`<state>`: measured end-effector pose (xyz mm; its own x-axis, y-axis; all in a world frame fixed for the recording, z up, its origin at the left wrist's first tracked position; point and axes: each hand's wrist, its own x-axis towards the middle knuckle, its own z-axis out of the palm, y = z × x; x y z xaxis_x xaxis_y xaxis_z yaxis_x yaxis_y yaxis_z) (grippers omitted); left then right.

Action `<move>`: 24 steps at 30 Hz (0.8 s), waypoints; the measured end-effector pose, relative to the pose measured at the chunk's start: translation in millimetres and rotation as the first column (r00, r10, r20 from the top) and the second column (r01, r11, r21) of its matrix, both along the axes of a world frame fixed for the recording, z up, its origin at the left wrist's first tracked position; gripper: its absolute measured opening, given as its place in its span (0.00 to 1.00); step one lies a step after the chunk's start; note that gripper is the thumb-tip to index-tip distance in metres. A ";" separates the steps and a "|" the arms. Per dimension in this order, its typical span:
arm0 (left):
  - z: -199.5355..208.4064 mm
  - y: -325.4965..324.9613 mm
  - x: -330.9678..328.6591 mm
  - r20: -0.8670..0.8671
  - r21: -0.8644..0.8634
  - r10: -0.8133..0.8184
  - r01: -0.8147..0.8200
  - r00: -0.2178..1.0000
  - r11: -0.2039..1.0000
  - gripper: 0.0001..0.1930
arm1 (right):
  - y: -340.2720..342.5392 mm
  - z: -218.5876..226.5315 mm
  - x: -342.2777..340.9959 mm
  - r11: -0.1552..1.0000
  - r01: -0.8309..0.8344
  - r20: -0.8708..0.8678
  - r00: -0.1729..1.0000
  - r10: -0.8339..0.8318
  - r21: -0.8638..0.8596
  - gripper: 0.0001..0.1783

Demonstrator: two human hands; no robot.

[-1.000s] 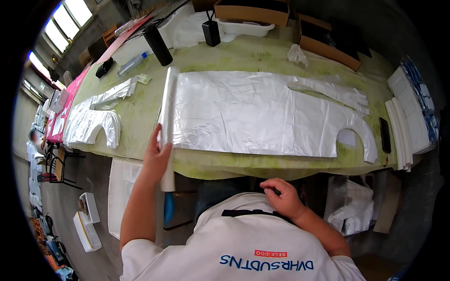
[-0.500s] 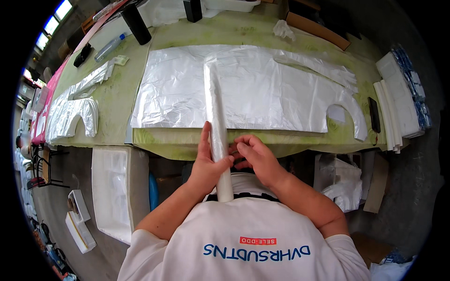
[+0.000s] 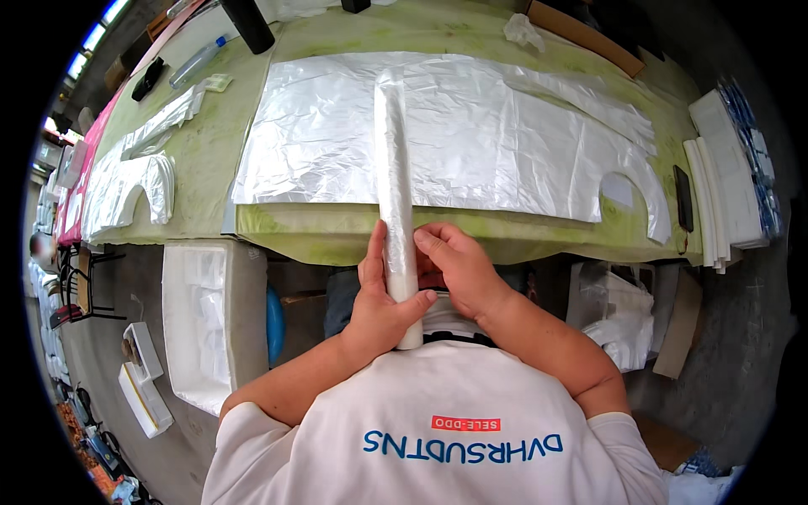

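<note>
A long, narrow roll of clear plastic film (image 3: pixel 396 177) stands upright in front of me, its lower end against my shirt at the waist. My left hand (image 3: pixel 383 299) is wrapped round its lower part, with the thumb across the front and the fingers along the left side. My right hand (image 3: pixel 461 269) is at the roll's right edge with curled fingers and the thumb pressed toward the index finger. What that pinch holds, if anything, is hidden. Behind the roll, a large flat stack of shiny plastic bags (image 3: pixel 497 143) with handle cutouts lies on the green-covered table (image 3: pixel 303 223).
Folded plastic bags (image 3: pixel 126 194) lie at the left. Farther back are a clear bottle (image 3: pixel 198 63) and a black cylinder (image 3: pixel 248 25). At the right are a phone (image 3: pixel 683 198) and white rolls (image 3: pixel 709 202). A white foam box (image 3: pixel 252 295) stands below the table at left.
The view has shifted, so the table sits higher in the picture. My right hand's fingers have drawn in against the roll's edge. My left hand keeps its hold.
</note>
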<state>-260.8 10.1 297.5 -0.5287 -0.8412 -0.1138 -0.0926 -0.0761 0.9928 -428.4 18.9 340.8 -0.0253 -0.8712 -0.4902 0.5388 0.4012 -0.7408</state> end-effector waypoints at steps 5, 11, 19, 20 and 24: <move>2.7 0.1 -2.2 0.060 -0.026 -0.018 0.019 0.998 0.999 0.58 | 0.0 -17.2 -4.1 0.996 -0.081 -0.050 0.996 0.080 -0.032 0.11; 12.6 7.1 -5.6 -0.172 0.167 0.085 -0.056 0.981 0.984 0.58 | 8.4 -22.4 -3.9 0.997 -0.070 -0.004 0.998 0.070 -0.032 0.11; 22.7 8.7 -15.1 -0.208 0.209 0.109 -0.065 0.972 0.976 0.54 | 16.1 -21.7 -6.4 0.999 -0.034 -0.049 0.998 0.032 -0.035 0.16; 19.8 7.8 -17.4 -0.224 0.235 0.117 -0.063 0.967 0.970 0.54 | 16.7 -18.6 -7.3 0.999 -0.031 -0.025 0.999 0.030 -0.034 0.18; 18.6 3.7 -23.8 -0.122 0.173 -0.004 0.025 0.993 0.985 0.47 | 14.6 -15.3 -16.7 0.994 -0.069 -0.007 0.998 0.069 -0.088 0.25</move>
<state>-284.6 13.9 316.1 -0.5595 -0.8062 -0.1922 0.0243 -0.2478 0.9685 -445.0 33.5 325.5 0.0344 -0.9106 -0.4119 0.5087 0.3707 -0.7770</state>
